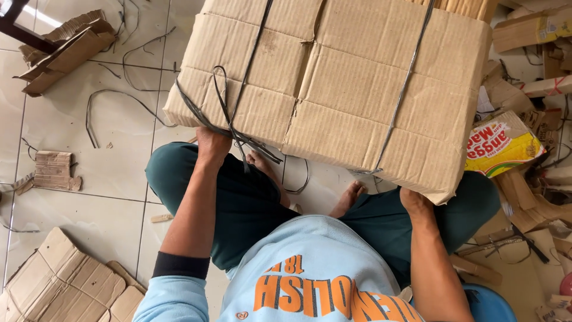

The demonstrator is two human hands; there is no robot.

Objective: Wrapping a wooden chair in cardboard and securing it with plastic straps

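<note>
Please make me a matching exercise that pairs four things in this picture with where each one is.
Things:
1. large brown cardboard bundle
2. dark plastic strap knot
3. left hand
4. right hand

Places:
A. under the bundle's near right corner
B. by the strap knot, at the bundle's near left edge
C. raised over the crossed legs
D. hanging at the bundle's near left edge

Pairs: 1-C, 2-D, 3-B, 4-A

head view | looks steeply down | close over lap [250, 203] and floor [107, 161]
</note>
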